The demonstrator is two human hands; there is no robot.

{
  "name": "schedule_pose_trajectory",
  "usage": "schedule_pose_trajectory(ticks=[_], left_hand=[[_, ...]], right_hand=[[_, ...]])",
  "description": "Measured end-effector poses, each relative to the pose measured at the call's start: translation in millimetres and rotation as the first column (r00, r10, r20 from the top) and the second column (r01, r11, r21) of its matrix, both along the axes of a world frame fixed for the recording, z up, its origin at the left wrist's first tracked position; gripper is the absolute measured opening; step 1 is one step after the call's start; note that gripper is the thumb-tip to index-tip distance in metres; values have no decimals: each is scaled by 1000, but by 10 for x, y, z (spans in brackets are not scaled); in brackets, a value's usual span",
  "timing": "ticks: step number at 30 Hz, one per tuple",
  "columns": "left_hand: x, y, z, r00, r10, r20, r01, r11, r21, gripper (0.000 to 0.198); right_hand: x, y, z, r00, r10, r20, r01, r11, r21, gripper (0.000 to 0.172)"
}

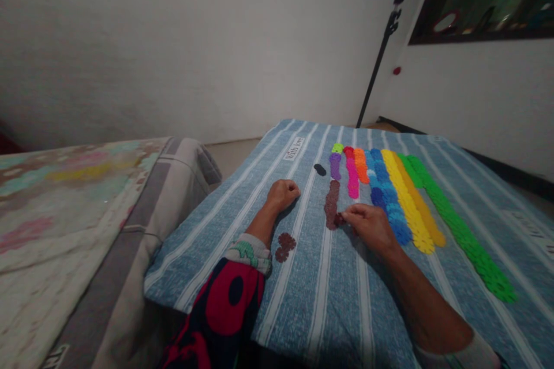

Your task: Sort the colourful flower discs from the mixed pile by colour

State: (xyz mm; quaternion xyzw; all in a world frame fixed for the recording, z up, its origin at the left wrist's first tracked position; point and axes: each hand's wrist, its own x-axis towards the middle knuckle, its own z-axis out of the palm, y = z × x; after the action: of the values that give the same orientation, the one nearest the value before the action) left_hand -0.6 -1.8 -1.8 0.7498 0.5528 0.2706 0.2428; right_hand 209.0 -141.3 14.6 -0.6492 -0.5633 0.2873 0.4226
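Blue striped cloth [242,184] | R hand [367,223] pinching brown pc [339,218] | brown row [331,200] ~11 o'clock of grip, long axis 12–6 | R nearer | L hand [282,194] loosely curled, can't tell if gripping

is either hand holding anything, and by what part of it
The right hand appears to pinch a dark brown piece by its edge. The left hand is curled; whether anything is inside cannot be told.

Colourful disc rows [405,196] on striped cloth [322,277]
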Motion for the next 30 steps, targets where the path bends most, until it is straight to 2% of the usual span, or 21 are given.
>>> schedule_pose_trajectory(ticks=[9,13,16,22,27,30], left_hand=[[-3,23,-40,1000,6,9,-6,1000,-3,18],[-2,24,-48,1000,6,10,-6,1000,-2,18],[-3,16,-40,1000,6,8,-6,1000,0,17],[-3,5,-36,1000,6,7,-6,1000,3,17],[6,4,-51,1000,3,16,-4,1000,18,17],[5,0,-52,1000,2,12,-3,1000,24,16]], right_hand=[[-149,13,-139,990,82,111,-79,996,-27,26],[-109,19,-140,981,13,196,-18,1000,24,28],[-112,8,-140,983,-6,185,-1,999,38,27],[-359,-73,-143,961,194,196,-199,980,4,22],[-718,-96,-25,857,406,317,-397,913,-94,21],[-910,-57,64,794,447,411,-425,893,-150,23]])
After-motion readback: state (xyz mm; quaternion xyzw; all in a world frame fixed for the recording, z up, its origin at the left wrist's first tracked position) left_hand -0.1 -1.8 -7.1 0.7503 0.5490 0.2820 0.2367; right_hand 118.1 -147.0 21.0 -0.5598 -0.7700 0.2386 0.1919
